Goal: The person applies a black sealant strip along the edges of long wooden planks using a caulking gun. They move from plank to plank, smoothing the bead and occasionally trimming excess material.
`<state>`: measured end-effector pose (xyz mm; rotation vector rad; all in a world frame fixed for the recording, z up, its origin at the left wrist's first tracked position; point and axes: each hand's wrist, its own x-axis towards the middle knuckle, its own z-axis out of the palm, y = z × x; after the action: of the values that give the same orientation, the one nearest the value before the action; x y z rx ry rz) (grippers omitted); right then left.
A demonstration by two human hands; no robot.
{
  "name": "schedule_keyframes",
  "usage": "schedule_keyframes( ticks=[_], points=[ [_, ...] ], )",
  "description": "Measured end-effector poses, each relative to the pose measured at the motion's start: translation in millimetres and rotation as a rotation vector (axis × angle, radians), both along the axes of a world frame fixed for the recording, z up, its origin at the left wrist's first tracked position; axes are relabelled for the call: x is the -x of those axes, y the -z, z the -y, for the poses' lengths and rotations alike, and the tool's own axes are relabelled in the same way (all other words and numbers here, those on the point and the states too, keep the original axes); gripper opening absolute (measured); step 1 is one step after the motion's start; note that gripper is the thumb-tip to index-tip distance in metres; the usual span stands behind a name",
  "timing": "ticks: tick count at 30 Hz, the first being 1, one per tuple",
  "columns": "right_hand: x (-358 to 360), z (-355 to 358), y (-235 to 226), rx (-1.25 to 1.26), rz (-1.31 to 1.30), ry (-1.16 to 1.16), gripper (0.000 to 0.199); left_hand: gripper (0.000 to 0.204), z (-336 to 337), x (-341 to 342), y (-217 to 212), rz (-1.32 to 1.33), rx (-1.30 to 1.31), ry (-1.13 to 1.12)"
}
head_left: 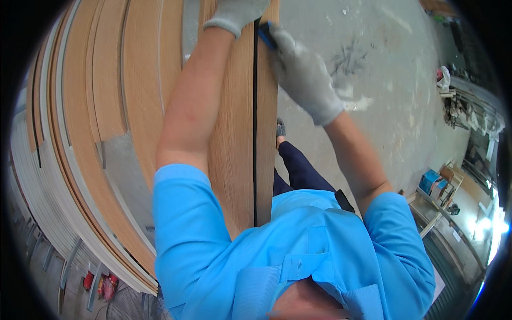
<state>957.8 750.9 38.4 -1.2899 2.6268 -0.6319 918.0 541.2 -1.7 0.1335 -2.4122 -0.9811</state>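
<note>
gloved right hand (302, 74) with blue tool (265, 35) on wood panel (234, 144) edge

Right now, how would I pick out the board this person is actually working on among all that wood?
Start from the big stack of wood-grain panels leaning on the left. Just right of it, one oak-coloured board runs from the blue shirt up between both gloved hands: the left hand steadies it, the right hand holds a small blue tool against it. Only this board has a thin black strip along its length.

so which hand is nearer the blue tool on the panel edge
Right. The right hand grips the blue tool against the wooden panel. The left hand rests on the panel face, just left of the tool.
</note>
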Motion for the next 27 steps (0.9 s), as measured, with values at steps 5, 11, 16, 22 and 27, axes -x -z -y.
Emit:
schedule_keyframes(
  ticks=[5, 11, 16, 22, 27],
  points=[
    [-7.5, -7.5, -2.6, 0.135, -0.037, -0.116, 0.052, 0.019, 0.2, -4.9, -3.1, 0.031, 0.051, 0.044],
    [33.6, 18.0, 0.6, -0.075, 0.003, -0.095, 0.053, 0.037, 2.1, 4.0, -36.0, 0.134, -0.172, -0.106],
    [42.5, 12.7, -7.8, -0.127, 0.041, -0.221, 0.06, 0.043, 89.1, 94.9, -52.0, -0.077, -1.075, -0.159],
    [66.4, 10.4, -8.1, -0.184, 0.135, -0.38, 0.067, 0.019, 151.3, 176.8, -33.4, 0.167, -1.115, -0.379],
    [62.3, 10.4, 14.6, -0.128, 0.158, -0.433, 0.063, 0.024, -37.7, 162.0, -96.0, 0.344, -0.804, 0.543]
  ],
)
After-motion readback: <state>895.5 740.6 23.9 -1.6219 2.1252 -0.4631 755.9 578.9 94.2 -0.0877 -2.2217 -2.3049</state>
